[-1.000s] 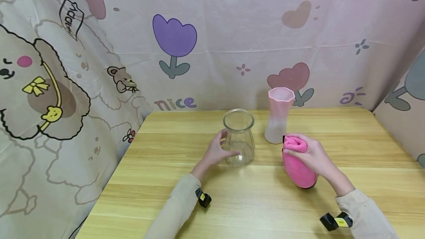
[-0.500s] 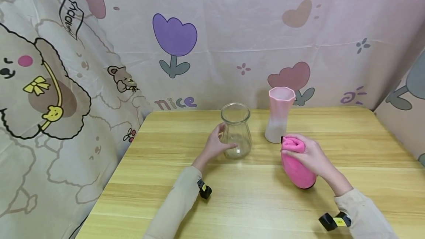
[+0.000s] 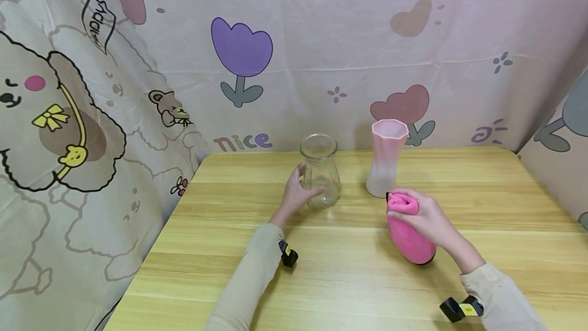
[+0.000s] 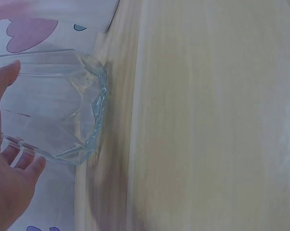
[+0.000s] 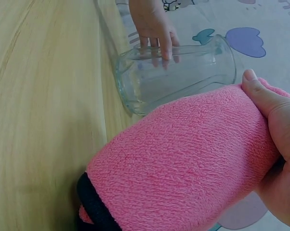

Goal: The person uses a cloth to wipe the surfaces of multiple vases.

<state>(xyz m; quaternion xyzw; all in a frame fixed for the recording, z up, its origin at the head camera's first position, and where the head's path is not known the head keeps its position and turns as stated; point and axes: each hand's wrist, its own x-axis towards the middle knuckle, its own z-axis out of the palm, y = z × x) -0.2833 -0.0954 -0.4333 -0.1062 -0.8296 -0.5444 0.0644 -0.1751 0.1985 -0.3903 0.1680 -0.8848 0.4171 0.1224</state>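
Note:
A clear glass vase (image 3: 327, 178) with a rolled rim stands upright towards the back of the table. My left hand (image 3: 296, 195) grips its left side, thumb in front and fingers behind. The left wrist view shows the thumb and fingers (image 4: 36, 166) on opposite sides of the faceted glass. In my right hand (image 3: 432, 221) is a rolled pink towel (image 3: 409, 239) with black edging, held by its upper end. Its plush body slants down in the right wrist view, in front of the glass vase (image 5: 193, 72). Whether the vase base touches the wood cannot be told.
Behind the towel, a pink-and-white ribbed vase (image 3: 388, 160) stands near the back edge of the wooden table (image 3: 349, 280). A printed cloth (image 3: 312, 29) hangs directly behind the table and along its left side.
My left hand has carried the glass vase farther back and a little left. The right hand, with the towel, has shifted slightly left. The pink-and-white vase has stayed put.

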